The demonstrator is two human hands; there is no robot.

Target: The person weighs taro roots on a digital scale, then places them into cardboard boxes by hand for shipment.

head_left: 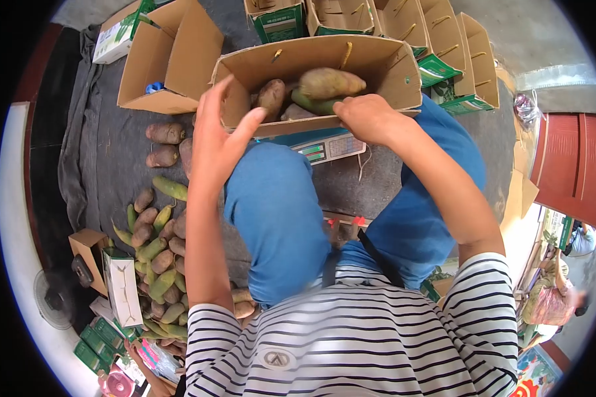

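An open cardboard box (291, 58) stands in front of me, above a scale (328, 148) with a keypad and a display. Inside lie a large brownish radish (331, 83), a darker one (271, 98) and part of a green one (319, 104). My left hand (222, 126) is at the box's left near corner, thumb and fingers spread, holding nothing. My right hand (371, 118) is at the near rim on the right. Its fingers are bent at the end of the green radish; whether they grip it or the rim is unclear.
On the floor at the left is a large pile of green and reddish radishes (162, 261). An open box (172, 59) stands at the upper left. More open boxes (437, 40) line the top and upper right. Other people (555, 298) are at the right edge.
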